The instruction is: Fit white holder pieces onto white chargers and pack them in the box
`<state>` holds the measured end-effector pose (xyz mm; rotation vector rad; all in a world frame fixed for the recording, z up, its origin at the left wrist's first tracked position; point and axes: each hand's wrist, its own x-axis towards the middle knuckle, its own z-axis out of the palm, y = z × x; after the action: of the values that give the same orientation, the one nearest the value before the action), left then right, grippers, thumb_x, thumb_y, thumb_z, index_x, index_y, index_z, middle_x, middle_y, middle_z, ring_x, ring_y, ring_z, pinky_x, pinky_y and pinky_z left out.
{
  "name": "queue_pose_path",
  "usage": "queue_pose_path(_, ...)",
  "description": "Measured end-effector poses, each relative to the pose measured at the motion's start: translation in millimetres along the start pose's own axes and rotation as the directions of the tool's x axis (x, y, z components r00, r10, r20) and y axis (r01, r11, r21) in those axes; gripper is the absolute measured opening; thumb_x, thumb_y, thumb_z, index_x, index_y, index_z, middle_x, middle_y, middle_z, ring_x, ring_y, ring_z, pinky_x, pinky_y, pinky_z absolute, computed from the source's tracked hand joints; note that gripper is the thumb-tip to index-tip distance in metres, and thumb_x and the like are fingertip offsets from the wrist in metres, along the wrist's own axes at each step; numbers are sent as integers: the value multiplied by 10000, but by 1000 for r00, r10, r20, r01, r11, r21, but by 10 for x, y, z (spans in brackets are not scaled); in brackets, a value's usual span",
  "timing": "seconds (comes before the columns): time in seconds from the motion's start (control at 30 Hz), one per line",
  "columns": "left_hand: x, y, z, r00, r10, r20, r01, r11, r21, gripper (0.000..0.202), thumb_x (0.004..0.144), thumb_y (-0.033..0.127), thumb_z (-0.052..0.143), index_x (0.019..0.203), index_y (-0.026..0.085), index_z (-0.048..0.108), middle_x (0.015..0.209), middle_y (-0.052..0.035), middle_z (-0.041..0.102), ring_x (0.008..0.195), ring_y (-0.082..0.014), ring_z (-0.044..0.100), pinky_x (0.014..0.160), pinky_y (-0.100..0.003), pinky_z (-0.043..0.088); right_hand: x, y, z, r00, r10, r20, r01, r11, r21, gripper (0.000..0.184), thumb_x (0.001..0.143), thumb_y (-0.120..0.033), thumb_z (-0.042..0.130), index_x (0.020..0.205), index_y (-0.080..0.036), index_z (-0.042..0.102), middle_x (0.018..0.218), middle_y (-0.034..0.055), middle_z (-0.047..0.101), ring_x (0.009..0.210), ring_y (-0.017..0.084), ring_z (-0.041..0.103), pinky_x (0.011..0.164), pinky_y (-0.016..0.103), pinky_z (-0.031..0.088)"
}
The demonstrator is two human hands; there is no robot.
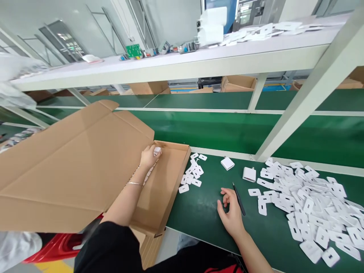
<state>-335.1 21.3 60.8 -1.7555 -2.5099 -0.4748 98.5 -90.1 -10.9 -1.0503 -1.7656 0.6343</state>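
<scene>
My left hand (148,156) reaches into an open brown cardboard box (170,182) and is closed around a small white part (157,151) at the box's far corner. The box's big lid flap (71,167) stands open to the left. My right hand (231,214) rests on the green table mat (204,204), fingers loosely curled, holding nothing. Black tweezers (239,198) lie right beside its fingertips. Two white charger blocks (227,163) (249,174) sit just beyond the tweezers.
A large heap of white flat tabs (309,204) covers the mat at right; a smaller cluster (192,174) lies next to the box. A green conveyor belt (216,129) runs behind. A slanted white frame post (307,94) and an overhead shelf (182,62) with parts stand above.
</scene>
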Motion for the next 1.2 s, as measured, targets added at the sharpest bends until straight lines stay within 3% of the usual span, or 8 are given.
queue_pose_path(0.27,17,-141,109,999,47,22,-50,979,200,334,950,348,576,1173,183,763,1470,-220,593,1391,-446,464,1150,-591,352,42,31,-12,1000,6,27,-5,999,-50,273,1027,-169,525,1283,-245,585,934,21,596,711,153,614,636,291,565)
queue_pose_path(0.53,-134,45,54,998,-23,-61,39,964,263,439,977,305,511,1304,122,739,1545,-294,512,1411,-508,443,1097,-652,377,59,23,-365,994,-6,-109,-44,891,-453,159,1029,-289,555,1141,-236,655,1080,106,633,1044,296,661,865,441,574)
queue_pose_path(0.63,-187,446,63,987,55,-153,-27,984,178,503,1021,336,476,1435,114,657,1537,-297,504,1415,-494,454,1103,-643,394,9,116,-529,993,105,-45,-111,799,-590,169,1002,-310,575,1119,-215,652,1031,105,646,941,303,680,791,442,575)
queue_pose_path(0.73,-265,1093,117,948,257,-185,-259,966,15,494,1050,365,464,1451,127,626,1446,-253,567,1342,-426,542,1089,-564,450,-62,139,-575,973,221,67,-134,776,-616,181,999,-263,554,1141,-208,650,1039,98,677,854,272,713,713,398,576)
queue_pose_path(0.83,-409,1816,253,874,485,-28,-485,867,-110,538,1082,414,431,1544,155,530,1378,-205,604,1247,-360,620,1034,-469,501,-96,109,-564,965,226,131,-114,817,-566,199,1013,-235,541,1178,-224,651,1062,85,691,875,247,727,751,378,596)
queue_pose_path(0.93,-607,2387,476,792,587,168,-569,810,-143,592,1091,482,435,1620,218,455,1376,-192,603,1185,-361,649,981,-456,515,-80,140,-664,983,174,61,-107,806,-582,178,1003,-213,562,1148,-227,666,1045,93,693,946,277,706,818,418,603)
queue_pose_path(1.07,-804,2753,770,736,629,252,-610,777,-158,534,1091,425,465,1576,212,531,1295,-196,646,1167,-362,645,952,-444,519,-34,322,-1004,993,107,-56,-115,686,-718,253,964,-198,607,1197,-220,703,1102,143,674,971,325,643,850,490,568)
queue_pose_path(1.2,-908,2842,895,738,629,244,-602,777,-183,537,1103,335,425,1610,171,484,1305,-215,649,1203,-359,623,978,-454,511,44,505,-1231,993,118,24,-62,669,-741,279,978,-245,639,1245,-238,719,1162,155,668,974,324,614,839,477,536)
